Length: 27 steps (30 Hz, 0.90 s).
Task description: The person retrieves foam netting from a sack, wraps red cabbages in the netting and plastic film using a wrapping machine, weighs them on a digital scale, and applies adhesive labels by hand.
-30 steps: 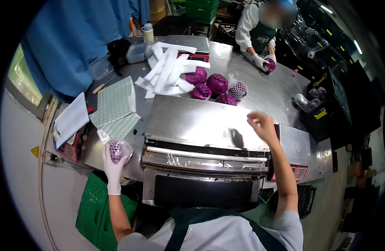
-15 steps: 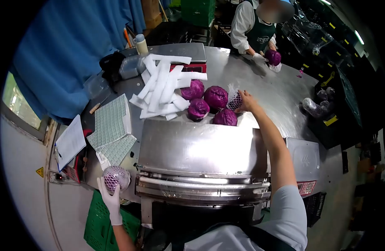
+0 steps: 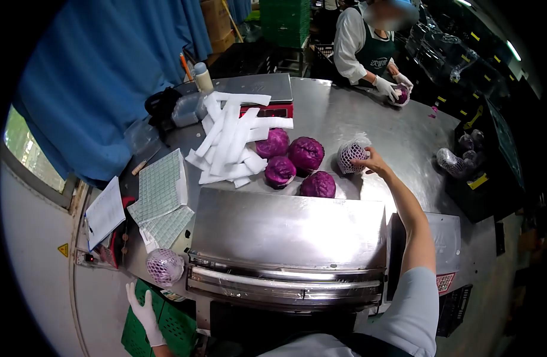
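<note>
My right hand [image 3: 375, 163], bare, has its fingers curled against the side of a red cabbage in white foam netting [image 3: 352, 156] on the steel table. Left of it, several unwrapped red cabbages [image 3: 306, 153] sit close together. My left hand [image 3: 143, 314], in a white glove, is open with fingers spread and nothing in it. Just above that hand, apart from it, another netted cabbage [image 3: 164, 267] with a shiny clear film over it rests at the table's left front corner.
White foam strips [image 3: 230, 137] lie heaped beside the cabbages. A steel wrapping machine [image 3: 285, 229] stands in front of me. Across the table, a co-worker's gloved hands [image 3: 387, 89] hold a cabbage. Wrapped cabbages are in a black crate [image 3: 487, 172] at right; a green crate [image 3: 175, 324] is below left.
My left hand has let go of the film-covered cabbage and drawn down from it. My right hand has shifted the netted cabbage rightward, away from the bare ones. The view has tilted slightly.
</note>
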{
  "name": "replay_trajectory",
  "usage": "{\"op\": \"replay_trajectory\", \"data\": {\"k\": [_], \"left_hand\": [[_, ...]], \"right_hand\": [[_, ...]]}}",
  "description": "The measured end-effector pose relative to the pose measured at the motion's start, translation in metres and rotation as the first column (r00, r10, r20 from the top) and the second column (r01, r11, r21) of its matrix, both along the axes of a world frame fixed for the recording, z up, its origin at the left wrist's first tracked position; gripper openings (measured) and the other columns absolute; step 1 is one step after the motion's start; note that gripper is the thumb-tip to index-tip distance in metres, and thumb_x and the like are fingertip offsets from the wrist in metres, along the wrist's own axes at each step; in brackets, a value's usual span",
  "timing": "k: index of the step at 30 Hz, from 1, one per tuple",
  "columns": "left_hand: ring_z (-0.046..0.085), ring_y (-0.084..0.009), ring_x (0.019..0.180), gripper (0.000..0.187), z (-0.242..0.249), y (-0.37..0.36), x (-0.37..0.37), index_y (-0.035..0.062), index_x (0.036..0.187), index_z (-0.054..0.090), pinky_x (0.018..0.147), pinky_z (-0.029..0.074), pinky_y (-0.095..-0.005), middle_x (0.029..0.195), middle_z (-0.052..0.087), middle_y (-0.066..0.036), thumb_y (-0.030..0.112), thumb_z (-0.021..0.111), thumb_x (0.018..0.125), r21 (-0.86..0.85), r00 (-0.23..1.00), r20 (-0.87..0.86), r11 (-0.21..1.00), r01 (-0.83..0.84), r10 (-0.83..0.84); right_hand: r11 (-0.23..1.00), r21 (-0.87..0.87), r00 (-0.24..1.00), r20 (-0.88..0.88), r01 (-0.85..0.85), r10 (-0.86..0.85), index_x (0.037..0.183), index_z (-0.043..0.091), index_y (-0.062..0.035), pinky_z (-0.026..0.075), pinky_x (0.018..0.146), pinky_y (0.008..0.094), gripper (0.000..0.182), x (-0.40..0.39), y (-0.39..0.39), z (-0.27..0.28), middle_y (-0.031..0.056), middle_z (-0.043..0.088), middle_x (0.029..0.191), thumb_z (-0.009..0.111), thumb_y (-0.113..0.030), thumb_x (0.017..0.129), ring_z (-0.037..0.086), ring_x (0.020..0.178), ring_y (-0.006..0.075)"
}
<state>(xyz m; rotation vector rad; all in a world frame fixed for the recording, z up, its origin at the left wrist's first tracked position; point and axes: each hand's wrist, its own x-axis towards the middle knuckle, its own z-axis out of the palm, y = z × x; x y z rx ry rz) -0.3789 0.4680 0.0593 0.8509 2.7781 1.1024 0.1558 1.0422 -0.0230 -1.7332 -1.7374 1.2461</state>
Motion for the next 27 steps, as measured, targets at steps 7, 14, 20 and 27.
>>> {"op": "replay_trajectory", "data": {"k": [7, 14, 20, 27], "left_hand": [[0.029, -0.0244, 0.126, 0.050, 0.018, 0.003, 0.014, 0.0020, 0.126, 0.041, 0.100, 0.024, -0.0373, 0.139, 0.030, -0.010, 0.012, 0.058, 0.080, 0.037, 0.999, -0.013, 0.998, -0.046, 0.047], [0.031, -0.0241, 0.126, 0.047, 0.024, -0.012, 0.028, 0.0022, 0.125, 0.042, 0.100, 0.024, -0.0383, 0.138, 0.030, -0.009, 0.010, 0.057, 0.081, -0.028, 0.994, -0.046, 0.995, -0.097, 0.096], [0.034, -0.0226, 0.124, 0.047, 0.030, -0.029, 0.036, 0.0041, 0.125, 0.042, 0.097, 0.026, -0.0407, 0.138, 0.032, -0.006, 0.014, 0.057, 0.082, -0.058, 0.989, -0.086, 0.990, -0.125, 0.120], [0.036, -0.0220, 0.122, 0.046, 0.054, -0.018, 0.051, 0.0046, 0.125, 0.042, 0.097, 0.027, -0.0404, 0.135, 0.036, -0.007, 0.013, 0.056, 0.082, 0.104, 0.997, -0.008, 0.992, -0.076, 0.077]], "right_hand": [[0.982, 0.136, 0.984, -0.106, -0.128, 0.143, 0.132, 0.027, -0.0026, 0.043, 0.088, 0.0354, 0.105, -0.032, 0.029, -0.021, 0.0197, 0.047, 0.121, 0.080, -0.045, 0.053, 0.051, 0.105, 0.0292], [1.000, 0.005, 0.839, -0.544, 0.002, 0.001, 0.116, 0.044, -0.0024, 0.046, 0.084, 0.0367, 0.054, -0.033, 0.023, -0.027, 0.0122, 0.057, 0.103, 0.064, -0.025, 0.071, 0.057, 0.095, 0.0217], [0.906, -0.343, 0.251, -0.926, -0.250, -0.281, 0.117, 0.047, -0.0068, 0.042, 0.089, 0.0454, 0.049, -0.002, 0.014, -0.086, 0.0123, 0.055, 0.113, 0.049, -0.035, 0.078, 0.054, 0.102, 0.0275], [0.939, -0.313, 0.040, -0.950, -0.142, -0.310, 0.122, 0.044, -0.0063, 0.036, 0.091, 0.0573, 0.057, 0.029, -0.033, -0.032, 0.0158, 0.048, 0.121, 0.052, -0.036, 0.074, 0.046, 0.111, 0.0347]]}}
